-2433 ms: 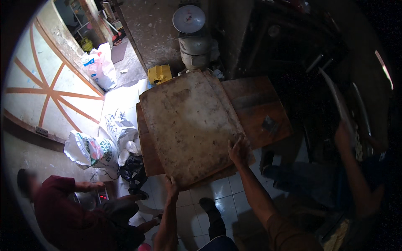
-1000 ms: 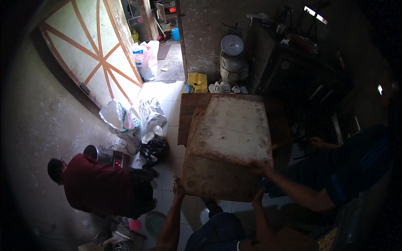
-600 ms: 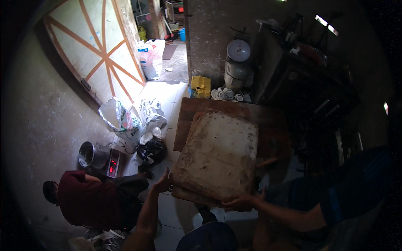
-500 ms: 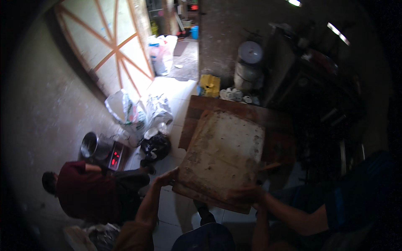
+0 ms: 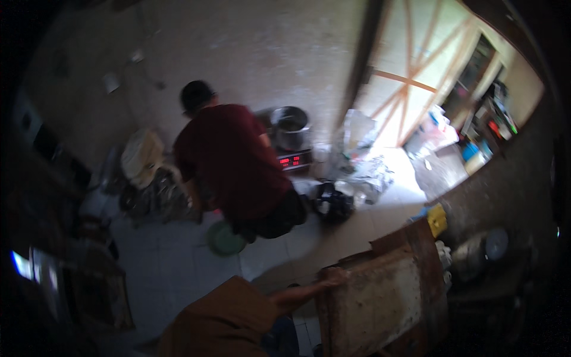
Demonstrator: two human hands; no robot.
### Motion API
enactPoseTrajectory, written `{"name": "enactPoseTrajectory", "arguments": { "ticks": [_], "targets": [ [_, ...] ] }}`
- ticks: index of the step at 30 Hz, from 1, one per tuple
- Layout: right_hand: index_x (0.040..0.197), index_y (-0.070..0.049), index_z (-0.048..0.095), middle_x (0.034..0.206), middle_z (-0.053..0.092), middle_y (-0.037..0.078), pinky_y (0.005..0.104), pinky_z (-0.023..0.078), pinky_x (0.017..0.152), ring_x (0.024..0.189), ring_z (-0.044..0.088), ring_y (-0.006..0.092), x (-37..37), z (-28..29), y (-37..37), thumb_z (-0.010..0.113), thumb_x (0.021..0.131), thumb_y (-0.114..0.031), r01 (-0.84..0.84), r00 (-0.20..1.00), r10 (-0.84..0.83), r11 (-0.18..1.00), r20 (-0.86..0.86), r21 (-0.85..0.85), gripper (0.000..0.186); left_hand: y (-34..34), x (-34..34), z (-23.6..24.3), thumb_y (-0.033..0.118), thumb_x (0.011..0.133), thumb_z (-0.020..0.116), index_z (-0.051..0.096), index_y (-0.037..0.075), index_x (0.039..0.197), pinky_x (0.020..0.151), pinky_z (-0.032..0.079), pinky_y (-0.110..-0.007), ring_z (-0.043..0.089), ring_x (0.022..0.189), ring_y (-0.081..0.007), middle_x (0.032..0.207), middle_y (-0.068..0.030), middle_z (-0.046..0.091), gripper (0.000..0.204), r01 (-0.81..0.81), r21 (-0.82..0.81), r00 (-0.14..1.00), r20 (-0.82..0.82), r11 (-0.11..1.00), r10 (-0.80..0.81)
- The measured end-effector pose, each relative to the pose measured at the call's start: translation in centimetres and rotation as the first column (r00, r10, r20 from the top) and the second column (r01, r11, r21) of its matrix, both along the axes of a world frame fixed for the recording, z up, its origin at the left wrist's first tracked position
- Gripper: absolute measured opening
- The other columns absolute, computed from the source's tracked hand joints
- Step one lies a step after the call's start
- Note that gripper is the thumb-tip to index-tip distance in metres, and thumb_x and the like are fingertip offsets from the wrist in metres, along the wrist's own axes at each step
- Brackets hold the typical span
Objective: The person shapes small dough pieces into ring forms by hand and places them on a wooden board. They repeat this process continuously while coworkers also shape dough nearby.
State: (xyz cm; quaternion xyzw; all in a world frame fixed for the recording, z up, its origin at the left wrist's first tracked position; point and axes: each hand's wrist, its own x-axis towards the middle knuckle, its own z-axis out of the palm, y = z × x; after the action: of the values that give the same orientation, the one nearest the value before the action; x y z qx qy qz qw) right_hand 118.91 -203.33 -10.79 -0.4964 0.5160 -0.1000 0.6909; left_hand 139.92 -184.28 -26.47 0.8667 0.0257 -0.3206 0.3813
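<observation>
From the lower edge my left arm, in a brown sleeve, stretches to the right. My left hand grips the near left corner of a worn, pale-faced wooden board, its fingers blurred. The board lies tilted in view above a reddish-brown wooden table; whether it rests on the table cannot be seen. My right hand is outside the picture.
A person in a maroon shirt bends near a metal pot and a red-lit digital scale. A green round basin, a black bag and plastic bags are on the floor. A door stands at upper right.
My view has swung left, so the board now appears lower right. My right forearm and a blue-sleeved arm at the board have left the picture. The maroon-shirted person appears nearer the middle.
</observation>
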Motion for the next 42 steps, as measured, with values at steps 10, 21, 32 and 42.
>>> {"name": "enactPoseTrajectory", "arguments": {
  "ticks": [10,21,32,42],
  "targets": [
    [0.122,0.002,0.055,0.126,0.053,0.016,0.0396,0.042,0.103,0.113,0.054,0.0252,14.5,5.3,19.1,0.052,0.098,-0.024,-0.628,0.775,0.631,0.769,-0.014,-0.114,0.036,25.6,-8.4,27.3,0.044,0.092,0.053,0.064,0.003,0.093,0.075,0.048,-0.049,0.066,0.084,-0.0369,0.083,-0.0172,0.067,0.042,-0.116,-0.276,0.897,0.383,0.954,0.221],
    [0.122,0.003,0.055,0.122,0.055,0.017,0.0404,0.044,0.100,0.109,0.056,0.0262,15.0,11.0,56.2,0.050,0.099,-0.027,-0.940,0.260,0.965,0.263,0.046,-0.215,0.038,62.8,-24.6,21.9,0.020,0.102,0.045,0.043,-0.004,0.135,0.103,0.043,-0.037,0.049,0.125,-0.0244,0.132,-0.0155,0.053,0.041,-0.411,-0.863,0.281,0.185,0.292,0.942],
    [0.122,0.003,0.055,0.117,0.057,0.017,0.0412,0.046,0.097,0.105,0.058,0.0273,5.6,9.4,87.7,0.048,0.100,-0.030,-0.945,-0.276,0.959,-0.261,0.056,-0.196,0.040,77.8,-55.8,18.6,0.038,0.091,0.058,0.058,0.000,0.119,0.095,0.044,-0.041,0.059,0.109,-0.0336,0.114,-0.0212,0.064,0.048,-0.762,-0.319,-0.632,0.174,-0.563,0.755],
    [0.122,0.004,0.055,0.113,0.059,0.018,0.0419,0.048,0.093,0.102,0.059,0.0282,-8.8,3.1,118.1,0.046,0.101,-0.032,-0.828,-0.556,0.823,-0.536,0.117,-0.161,0.042,97.8,-71.0,19.3,0.042,0.087,0.054,0.054,0.004,0.128,0.100,0.041,-0.046,0.054,0.117,-0.0432,0.123,-0.0260,0.059,0.055,-0.601,-0.058,-0.797,0.121,-0.797,0.592]
  ]
}}
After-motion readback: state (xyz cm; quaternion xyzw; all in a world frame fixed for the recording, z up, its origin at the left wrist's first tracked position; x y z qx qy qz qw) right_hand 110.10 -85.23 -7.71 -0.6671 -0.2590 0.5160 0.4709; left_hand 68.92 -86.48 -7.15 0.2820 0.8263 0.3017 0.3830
